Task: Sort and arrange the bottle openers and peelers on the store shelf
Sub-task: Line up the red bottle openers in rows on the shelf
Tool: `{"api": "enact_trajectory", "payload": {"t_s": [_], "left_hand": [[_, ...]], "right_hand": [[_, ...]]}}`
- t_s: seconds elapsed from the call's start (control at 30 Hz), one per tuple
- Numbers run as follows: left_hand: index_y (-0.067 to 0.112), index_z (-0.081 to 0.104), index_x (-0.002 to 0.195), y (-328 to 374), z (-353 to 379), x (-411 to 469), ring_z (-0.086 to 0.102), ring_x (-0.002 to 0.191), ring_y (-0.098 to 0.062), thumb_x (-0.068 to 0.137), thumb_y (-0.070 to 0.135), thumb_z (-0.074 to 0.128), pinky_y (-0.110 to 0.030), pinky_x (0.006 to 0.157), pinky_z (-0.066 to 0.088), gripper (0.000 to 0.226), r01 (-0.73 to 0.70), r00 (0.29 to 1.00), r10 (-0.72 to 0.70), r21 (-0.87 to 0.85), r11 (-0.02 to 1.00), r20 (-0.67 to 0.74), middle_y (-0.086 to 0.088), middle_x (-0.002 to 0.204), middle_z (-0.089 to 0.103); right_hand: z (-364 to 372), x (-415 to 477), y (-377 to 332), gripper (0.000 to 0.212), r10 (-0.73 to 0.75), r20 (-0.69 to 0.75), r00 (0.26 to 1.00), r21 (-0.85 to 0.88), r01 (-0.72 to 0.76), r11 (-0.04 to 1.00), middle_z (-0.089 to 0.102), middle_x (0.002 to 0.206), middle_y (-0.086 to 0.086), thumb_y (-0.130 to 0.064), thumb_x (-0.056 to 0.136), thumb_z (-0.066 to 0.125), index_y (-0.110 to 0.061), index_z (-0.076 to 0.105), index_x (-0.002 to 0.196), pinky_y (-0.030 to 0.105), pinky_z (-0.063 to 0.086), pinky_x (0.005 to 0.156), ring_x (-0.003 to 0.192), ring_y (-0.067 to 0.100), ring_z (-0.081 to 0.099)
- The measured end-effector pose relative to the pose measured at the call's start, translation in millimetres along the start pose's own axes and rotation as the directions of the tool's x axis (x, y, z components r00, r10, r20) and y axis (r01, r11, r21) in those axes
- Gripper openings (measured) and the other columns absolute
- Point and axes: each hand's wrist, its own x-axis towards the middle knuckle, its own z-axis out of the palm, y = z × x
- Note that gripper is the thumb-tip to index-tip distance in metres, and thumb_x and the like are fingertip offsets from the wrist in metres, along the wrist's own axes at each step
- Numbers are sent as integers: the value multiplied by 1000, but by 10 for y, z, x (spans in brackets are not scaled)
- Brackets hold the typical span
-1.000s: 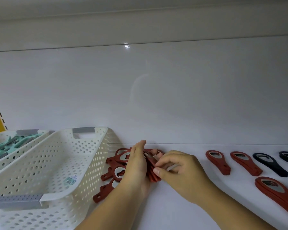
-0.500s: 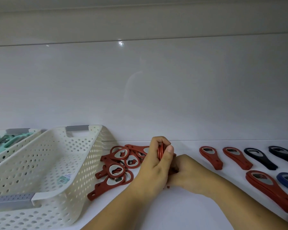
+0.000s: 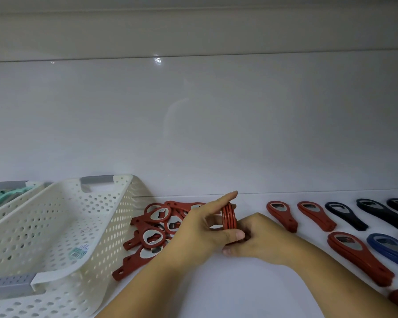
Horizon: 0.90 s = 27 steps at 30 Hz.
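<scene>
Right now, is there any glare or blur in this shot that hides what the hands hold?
Head view: small glare spot on the glossy back panel, well above the work; light soft, shadows faint; the red opener stack between the left hand and right hand reads sharp; openers at the right edge look softer.

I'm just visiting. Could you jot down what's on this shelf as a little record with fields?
Hands: left hand and right hand both grip a stack of red openers, on edge.
Beside the white basket: loose pile of red openers.
Right side: laid-out openers in red, black and blue.
Far left: teal peelers in a second basket.
</scene>
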Motion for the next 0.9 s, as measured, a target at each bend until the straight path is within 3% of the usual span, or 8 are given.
{"api": "enact_trajectory", "payload": {"t_s": [0.13, 0.23, 0.33, 0.47, 0.57, 0.67, 0.77, 0.9], "left_hand": [[45, 63, 105, -2, 12, 6, 66, 98, -8, 69, -3, 80, -20, 77, 54, 63, -37, 999, 37, 31, 999, -12, 12, 111, 66], [47, 70, 96, -9, -10, 16, 69, 94, -11, 65, -4, 82, -26, 79, 56, 60, -51, 998, 51, 9, 999, -24, 12, 106, 70], [37, 73, 95, -2, -39, 19, 70, 89, -17, 64, -8, 81, -28, 80, 56, 55, -41, 998, 39, -29, 999, -53, 6, 103, 72], [25, 74, 94, -13, -61, 4, 70, 85, -27, 61, -3, 80, -37, 79, 57, 43, 32, 997, -46, -217, 976, -60, -5, 97, 72], [23, 76, 91, -20, -61, -5, 69, 88, -33, 54, 6, 80, -42, 79, 57, 41, 66, 995, -90, -363, 930, -50, -9, 98, 71], [18, 75, 91, -23, -2, -11, 67, 93, -37, 56, 0, 79, -46, 81, 57, 39, 97, 995, -102, -469, 878, 14, -13, 100, 70], [10, 74, 91, -28, 122, -34, 69, 91, -37, 54, -6, 80, -42, 74, 59, 41, 149, 989, -114, -607, 781, 97, -18, 100, 70], [10, 73, 101, 11, 267, -95, 67, 100, -35, 50, 1, 88, -41, 78, 58, 55, 279, 957, -140, -661, 697, 256, -19, 111, 68]], "right_hand": [[-22, -9, -3, 22, -11, 43, 999, -9, 11, 1000, 54, 61, -6, -25, 74, 80, -23, 63, 59, 20, 39, 61, 60, 8, 50], [-11, -6, 13, 19, 7, 28, 1000, -32, -6, 999, 51, 60, -7, -27, 73, 80, -20, 66, 64, 21, 37, 60, 59, 7, 47], [-30, -29, 3, 15, 37, 49, 998, 19, -38, 999, 51, 60, -7, -26, 72, 81, -21, 68, 66, 22, 38, 63, 60, 8, 47], [-79, -82, -91, 16, 91, 74, 993, 52, -95, 994, 64, 62, -11, -24, 74, 79, -28, 72, 61, 20, 44, 68, 63, 2, 57], [-87, -147, -188, 11, 147, 51, 988, 27, -149, 989, 67, 68, -8, -32, 74, 78, -20, 77, 74, 21, 45, 71, 66, 0, 57], [-110, -288, -266, 17, 211, 12, 978, -24, -210, 977, 63, 61, -11, -36, 73, 78, -19, 75, 70, 18, 39, 64, 61, 0, 53], [-135, -505, -291, 32, 256, -84, 963, -22, -259, 966, 59, 65, -3, -40, 66, 79, -9, 75, 74, 24, 38, 65, 65, 9, 51], [-143, -789, -350, 29, 336, -168, 927, -64, -350, 935, 48, 56, -1, -35, 68, 79, -8, 70, 66, 19, 32, 51, 51, 7, 42]]}}
